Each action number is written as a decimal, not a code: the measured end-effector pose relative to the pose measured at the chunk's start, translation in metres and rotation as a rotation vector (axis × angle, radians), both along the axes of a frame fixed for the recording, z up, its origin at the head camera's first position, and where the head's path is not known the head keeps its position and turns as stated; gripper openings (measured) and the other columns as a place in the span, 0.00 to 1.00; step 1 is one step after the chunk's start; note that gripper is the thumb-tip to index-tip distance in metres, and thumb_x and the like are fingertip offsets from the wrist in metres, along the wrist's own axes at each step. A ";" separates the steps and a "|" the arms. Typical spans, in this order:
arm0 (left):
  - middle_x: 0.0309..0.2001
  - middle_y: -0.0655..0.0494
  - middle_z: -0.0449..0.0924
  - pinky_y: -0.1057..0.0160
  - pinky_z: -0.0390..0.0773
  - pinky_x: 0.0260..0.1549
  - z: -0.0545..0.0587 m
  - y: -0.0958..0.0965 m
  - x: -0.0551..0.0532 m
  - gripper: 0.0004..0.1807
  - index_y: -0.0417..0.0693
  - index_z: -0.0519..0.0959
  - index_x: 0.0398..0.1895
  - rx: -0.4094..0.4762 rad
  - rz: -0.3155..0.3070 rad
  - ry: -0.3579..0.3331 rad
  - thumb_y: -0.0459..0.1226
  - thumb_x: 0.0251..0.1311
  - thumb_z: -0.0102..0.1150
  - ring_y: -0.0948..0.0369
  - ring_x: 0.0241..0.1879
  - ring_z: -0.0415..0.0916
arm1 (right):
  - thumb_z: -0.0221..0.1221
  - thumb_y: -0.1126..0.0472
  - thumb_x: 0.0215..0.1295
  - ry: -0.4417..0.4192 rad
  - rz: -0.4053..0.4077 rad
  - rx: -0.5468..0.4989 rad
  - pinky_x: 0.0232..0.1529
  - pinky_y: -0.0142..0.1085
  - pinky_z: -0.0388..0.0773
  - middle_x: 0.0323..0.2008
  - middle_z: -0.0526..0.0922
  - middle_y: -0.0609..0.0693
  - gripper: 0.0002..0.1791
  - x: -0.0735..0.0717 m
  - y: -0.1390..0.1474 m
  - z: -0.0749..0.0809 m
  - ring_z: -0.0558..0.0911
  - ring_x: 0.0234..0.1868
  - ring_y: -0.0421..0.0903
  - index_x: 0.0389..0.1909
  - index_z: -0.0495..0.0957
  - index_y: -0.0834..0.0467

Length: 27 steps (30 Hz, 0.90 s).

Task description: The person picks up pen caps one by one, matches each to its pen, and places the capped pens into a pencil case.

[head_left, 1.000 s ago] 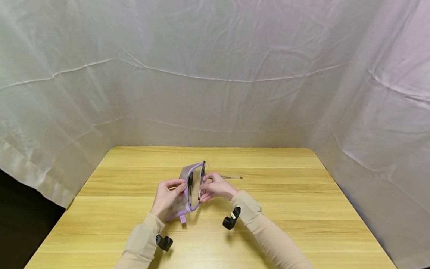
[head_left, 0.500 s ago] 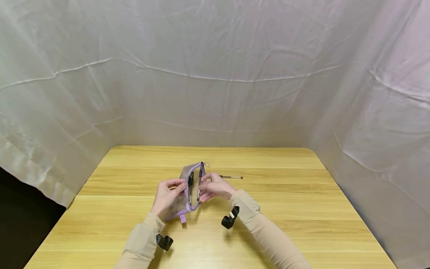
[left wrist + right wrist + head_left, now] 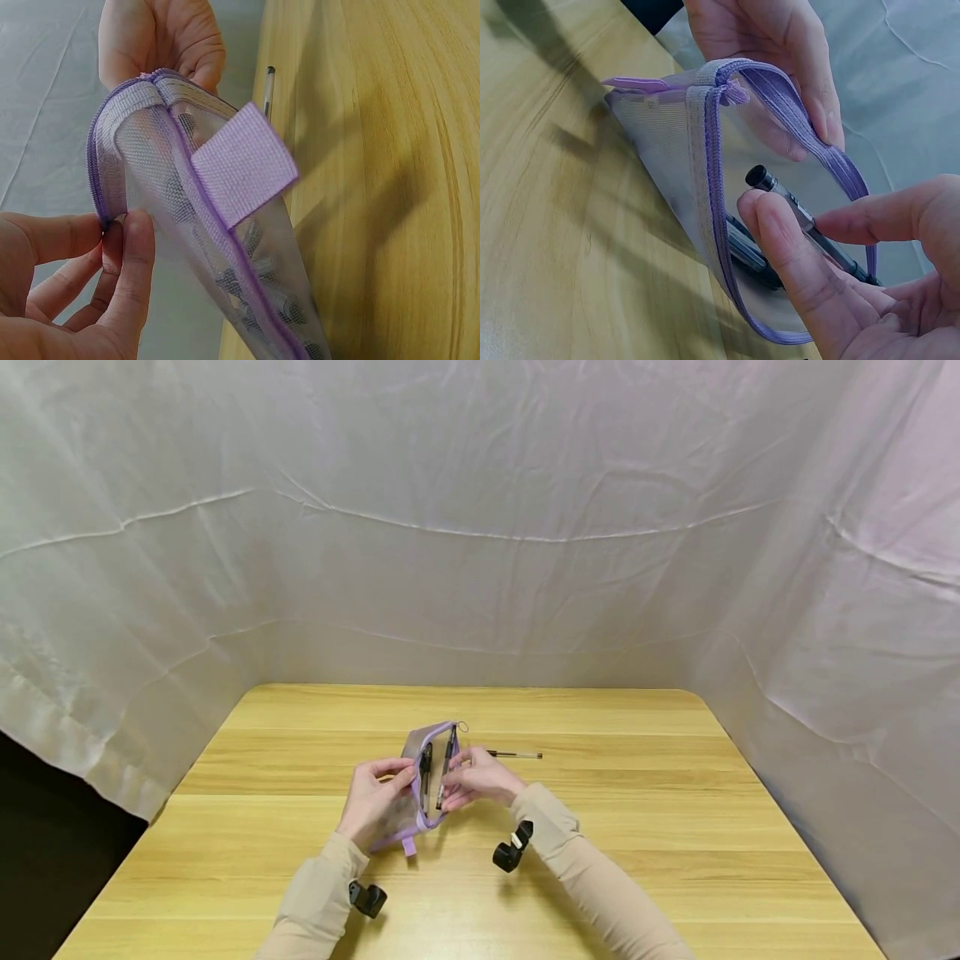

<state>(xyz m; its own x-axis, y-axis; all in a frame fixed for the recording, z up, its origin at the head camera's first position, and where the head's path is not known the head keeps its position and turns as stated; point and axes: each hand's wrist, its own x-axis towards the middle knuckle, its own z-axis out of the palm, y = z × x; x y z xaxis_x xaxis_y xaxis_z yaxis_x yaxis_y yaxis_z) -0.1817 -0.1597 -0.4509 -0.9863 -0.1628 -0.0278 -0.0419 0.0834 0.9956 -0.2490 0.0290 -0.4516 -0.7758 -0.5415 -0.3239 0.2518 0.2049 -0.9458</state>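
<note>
A purple-edged mesh pencil case stands with its zip spread wide in the head view. My left hand pinches one side of the zip edge between thumb and fingers. At the mouth, my right hand pinches a black-and-clear pen between thumb and fingers, and the pen lies lengthwise within the opening. Another dark pen is inside the case. Through the mesh in the left wrist view, several pens show, partly blurred by the fabric.
One more pen lies on the wooden table just beyond my right hand. A purple fabric tab sticks out from the case's near end. Pale grey curtains surround the table at the back and sides.
The pen in my right hand has moved slightly left and down, from along the right zip edge into the case's mouth. My left hand and the case stay nearly still.
</note>
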 end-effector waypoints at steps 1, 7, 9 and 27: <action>0.42 0.42 0.85 0.68 0.85 0.38 0.000 0.000 0.000 0.13 0.28 0.82 0.49 -0.002 0.001 0.000 0.29 0.64 0.62 0.65 0.34 0.79 | 0.58 0.72 0.67 -0.002 -0.001 0.001 0.30 0.34 0.87 0.28 0.82 0.58 0.23 0.001 0.000 0.000 0.86 0.21 0.45 0.58 0.60 0.71; 0.40 0.44 0.86 0.68 0.83 0.36 0.001 0.000 0.001 0.15 0.27 0.82 0.50 -0.002 0.005 -0.003 0.30 0.64 0.63 0.64 0.33 0.79 | 0.59 0.73 0.64 -0.008 0.029 0.003 0.31 0.35 0.88 0.26 0.83 0.58 0.21 0.005 0.000 0.002 0.86 0.21 0.45 0.55 0.62 0.71; 0.40 0.44 0.86 0.69 0.83 0.36 0.001 0.000 0.001 0.15 0.28 0.82 0.49 -0.004 0.005 -0.004 0.30 0.64 0.64 0.65 0.33 0.79 | 0.60 0.73 0.64 -0.003 0.044 0.003 0.31 0.35 0.87 0.26 0.84 0.58 0.21 0.005 -0.001 0.002 0.86 0.21 0.45 0.54 0.64 0.73; 0.41 0.39 0.85 0.72 0.85 0.35 0.001 -0.001 0.001 0.13 0.24 0.82 0.48 0.021 -0.005 0.034 0.25 0.63 0.61 0.67 0.33 0.80 | 0.61 0.70 0.65 0.244 -0.105 0.015 0.17 0.25 0.68 0.23 0.82 0.51 0.18 -0.010 0.034 -0.023 0.72 0.15 0.35 0.52 0.76 0.78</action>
<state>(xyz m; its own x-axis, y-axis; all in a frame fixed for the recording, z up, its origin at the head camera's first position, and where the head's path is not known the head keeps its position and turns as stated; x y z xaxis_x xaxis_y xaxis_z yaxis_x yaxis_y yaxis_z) -0.1806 -0.1612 -0.4502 -0.9874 -0.1580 0.0024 -0.0076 0.0626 0.9980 -0.2593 0.0633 -0.4744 -0.8835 -0.4507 -0.1276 0.0368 0.2047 -0.9781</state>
